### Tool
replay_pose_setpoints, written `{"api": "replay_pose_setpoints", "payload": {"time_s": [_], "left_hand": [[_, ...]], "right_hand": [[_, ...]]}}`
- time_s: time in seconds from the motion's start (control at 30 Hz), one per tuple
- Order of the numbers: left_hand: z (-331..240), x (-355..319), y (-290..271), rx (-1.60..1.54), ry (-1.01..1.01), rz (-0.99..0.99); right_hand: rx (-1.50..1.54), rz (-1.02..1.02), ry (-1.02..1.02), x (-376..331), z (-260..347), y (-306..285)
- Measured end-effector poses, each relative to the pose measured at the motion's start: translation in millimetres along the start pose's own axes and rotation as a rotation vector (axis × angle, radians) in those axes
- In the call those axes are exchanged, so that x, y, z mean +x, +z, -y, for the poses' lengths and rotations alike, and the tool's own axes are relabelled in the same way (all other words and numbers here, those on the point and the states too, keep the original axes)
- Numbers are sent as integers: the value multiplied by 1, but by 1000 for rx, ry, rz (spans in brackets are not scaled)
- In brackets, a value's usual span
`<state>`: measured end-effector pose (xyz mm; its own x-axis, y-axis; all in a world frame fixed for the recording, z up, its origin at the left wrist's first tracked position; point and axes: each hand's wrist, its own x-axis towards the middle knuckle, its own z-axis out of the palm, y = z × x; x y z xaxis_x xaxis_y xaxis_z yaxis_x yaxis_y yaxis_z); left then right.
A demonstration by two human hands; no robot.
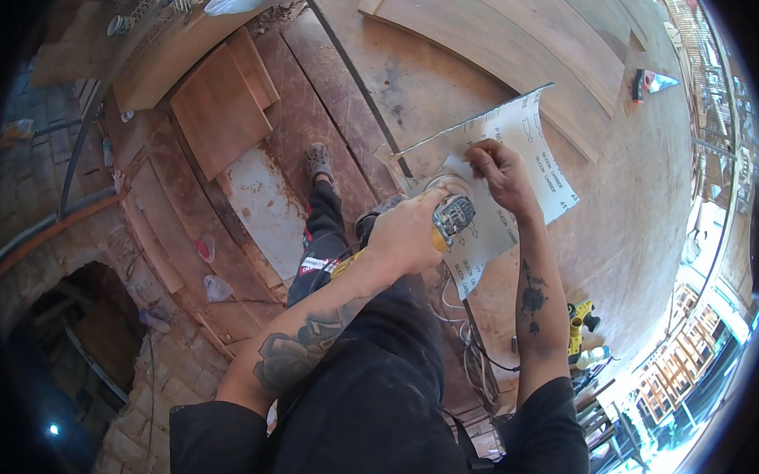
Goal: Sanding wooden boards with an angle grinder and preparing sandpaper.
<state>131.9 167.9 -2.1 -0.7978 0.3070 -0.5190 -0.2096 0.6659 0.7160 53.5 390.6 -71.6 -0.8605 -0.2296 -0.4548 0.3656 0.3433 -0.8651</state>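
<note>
My left hand [406, 231] is wrapped round the body of a yellow and grey angle grinder [455, 215]. A round disc [452, 184] at its head lies over a large sheet of sandpaper [547, 169], whose pale printed back faces up. The sheet rests on a brown wooden board, with its far right part curling. Just right of the disc, my right hand [500, 176] has its fingers bent and pinched together. A small pale flap beside these fingertips may be in the pinch, but I cannot make it out.
Curved wooden panels [495, 40] lie at the far side. A red, black and white object [652, 83] sits at the far right. Another yellow power tool [580, 323] and loose cables [469, 345] are near my right elbow. Boards [221, 106] lie on the left; a dark hole [79, 335] opens lower left.
</note>
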Motion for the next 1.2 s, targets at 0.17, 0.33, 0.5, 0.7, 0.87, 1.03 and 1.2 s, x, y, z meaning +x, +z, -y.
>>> {"api": "replay_pose_setpoints", "payload": {"time_s": [0.17,0.33,0.5,0.7,0.87,1.03,1.2], "left_hand": [[-1,1,1,-5,42,-37],[-2,2,2,3,43,-42],[-5,3,4,21,32,-46],[-3,3,7,4,52,-56],[-3,3,6,1,71,-73],[-2,2,7,5,23,-37],[2,2,10,-18,32,-78]], "right_hand": [[-29,122,4,0,-9,4],[-111,157,-39,-3,-11,0],[-172,195,-80,3,-4,-1],[-294,242,-157,10,8,0],[-388,302,-226,14,10,1],[-404,286,-221,17,8,5],[-395,326,-239,19,10,6]]}}
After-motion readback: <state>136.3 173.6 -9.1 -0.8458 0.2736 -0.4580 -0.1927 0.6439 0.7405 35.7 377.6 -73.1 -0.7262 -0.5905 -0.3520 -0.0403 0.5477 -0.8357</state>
